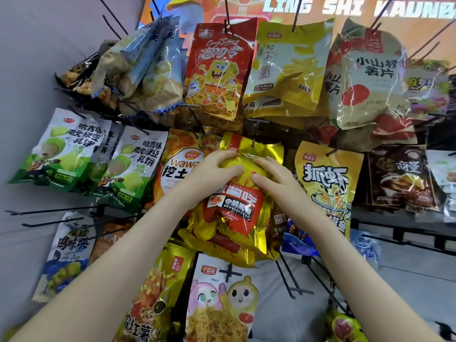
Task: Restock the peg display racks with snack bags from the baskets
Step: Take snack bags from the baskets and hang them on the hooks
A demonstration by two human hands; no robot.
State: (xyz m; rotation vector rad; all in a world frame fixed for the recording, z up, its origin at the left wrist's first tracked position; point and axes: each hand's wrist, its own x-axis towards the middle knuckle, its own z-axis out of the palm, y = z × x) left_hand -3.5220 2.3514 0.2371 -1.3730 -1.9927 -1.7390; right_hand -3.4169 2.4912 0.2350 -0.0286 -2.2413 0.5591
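left hand (217,171) and right hand (277,178) both grasp the upper half of a shiny gold-and-red foil snack bag (234,213), thumbs pressed on its front.

A snack shop was shown. Black wire pegs (56,222) were fixed in rows on a display rack (278,132), and many printed snack bags (219,70) were hung from them, several deep. A bright banner (345,7) lettered "LING SHI" was set behind the rack.
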